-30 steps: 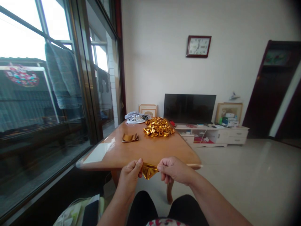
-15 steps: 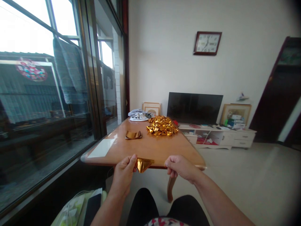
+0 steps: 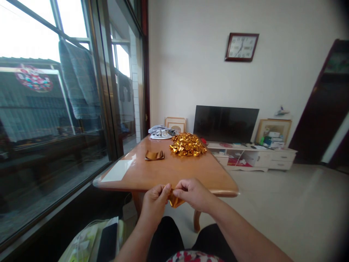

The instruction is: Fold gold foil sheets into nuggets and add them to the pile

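Gold foil [image 3: 174, 201] sits pinched between my two hands at the lower centre of the frame, just in front of the near edge of the table [image 3: 131, 183]. My left hand [image 3: 154, 202] has thumb and forefinger closed on its left side, and my right hand [image 3: 191, 193] is curled shut over its top and right side, so only a small crumpled corner shows between and below my fingers. The piece looks very light, thin and shiny. I judge it will crease wherever it is pressed and may slip or tear if pulled hard, so it is best held at the edges and folds with fingertips, not squeezed in the palm. Below my wrists, at the bottom edge, are my dark-clad knees, and at the lower left lies a bag [image 3: 89, 243] with pale and dark contents.

Further up the tabletop, left of centre, lies a small stack of flat gold sheets [image 3: 154, 155]. Just right of it and a little further back is a heap of folded gold pieces [image 3: 188, 144], and behind that a bundle of cloth [image 3: 160, 133]. Beyond the table, a dark television [image 3: 225, 124] stands on a low white cabinet [image 3: 261, 158], with a wall clock [image 3: 241, 47] at upper centre right.
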A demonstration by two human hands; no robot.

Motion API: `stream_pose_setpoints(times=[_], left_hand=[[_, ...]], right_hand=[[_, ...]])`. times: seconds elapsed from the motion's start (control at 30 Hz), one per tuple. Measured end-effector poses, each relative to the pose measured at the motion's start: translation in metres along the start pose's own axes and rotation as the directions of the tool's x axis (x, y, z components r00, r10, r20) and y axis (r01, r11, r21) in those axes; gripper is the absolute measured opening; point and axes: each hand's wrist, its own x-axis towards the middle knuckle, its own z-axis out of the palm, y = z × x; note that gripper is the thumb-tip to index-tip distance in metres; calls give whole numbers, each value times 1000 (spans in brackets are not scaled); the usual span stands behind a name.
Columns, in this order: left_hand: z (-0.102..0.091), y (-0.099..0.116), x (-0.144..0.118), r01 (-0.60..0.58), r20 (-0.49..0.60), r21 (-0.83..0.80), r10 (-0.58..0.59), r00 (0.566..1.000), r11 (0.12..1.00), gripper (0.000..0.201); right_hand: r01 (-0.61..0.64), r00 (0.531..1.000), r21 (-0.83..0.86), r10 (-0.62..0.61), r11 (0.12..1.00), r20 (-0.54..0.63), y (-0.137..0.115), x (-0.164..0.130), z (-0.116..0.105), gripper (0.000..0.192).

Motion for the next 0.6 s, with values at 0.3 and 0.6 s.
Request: stream_pose_setpoints(times=[0.3,0.6], left_hand=[[-4,-1,0,114,88,-170,-100,991,979,60],[-6,1,-2,50,155,-170,-24,988,984,37]], right_hand=[[-38,999,101,36,994,22,14,-6,-1,34],[-81,996,159,73,984,60,10,-10,-2,36]])
